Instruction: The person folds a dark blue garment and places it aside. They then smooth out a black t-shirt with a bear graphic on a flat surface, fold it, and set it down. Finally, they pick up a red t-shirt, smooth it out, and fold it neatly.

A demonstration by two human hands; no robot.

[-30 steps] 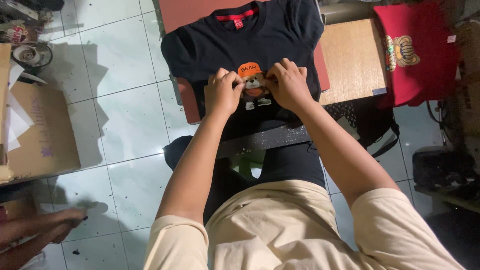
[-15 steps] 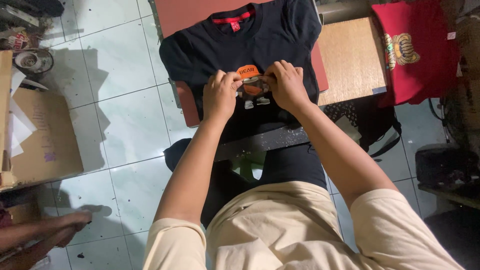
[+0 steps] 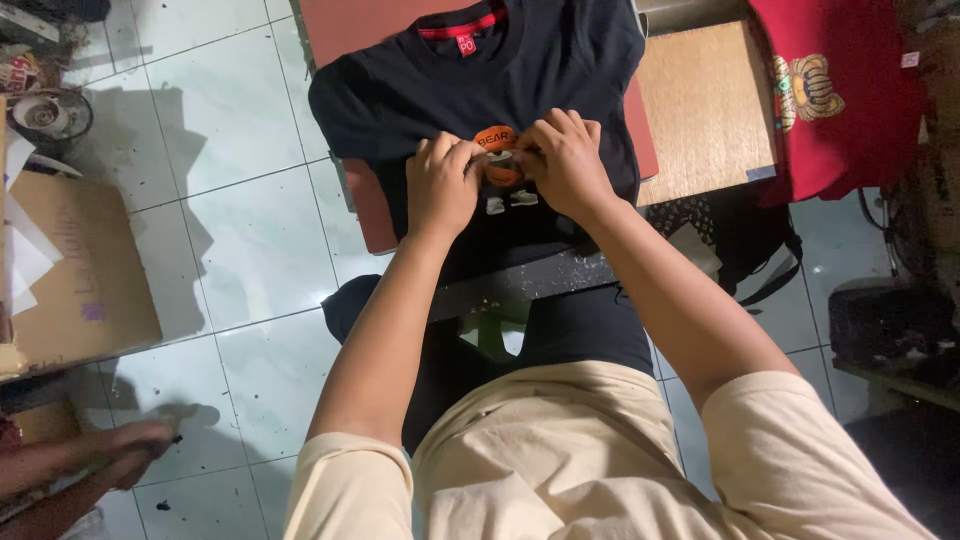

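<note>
Item: black T-shirt (image 3: pixel 540 70), red neck trim, laid flat front-up over a red pad (image 3: pixel 365 205) on the bench (image 3: pixel 705 105), collar pointing away from me, hem hanging over the near edge.

Item: orange printed patch (image 3: pixel 497 140), at the middle of the shirt's chest, partly covered by my fingers; two small pale marks sit just below it.

Left hand (image 3: pixel 442 185): palm down on the shirt, fingers curled, fingertips pressing at the patch's left edge. I cannot tell whether it pinches anything or only presses.

Right hand (image 3: pixel 565 165): palm down, fingers bent, tips meeting the patch's right edge, close to the left hand. Whether it grips anything, again I cannot tell.

Surroundings: bare wooden bench top to the right of the shirt; a red T-shirt (image 3: pixel 840 90) with a gold-coloured print hanging beyond it. White floor tiles (image 3: pixel 250 260) on the left, with a flat cardboard box (image 3: pixel 80 270). Another person's hand (image 3: pixel 135 445) rests on the floor at lower left, well apart from mine.
</note>
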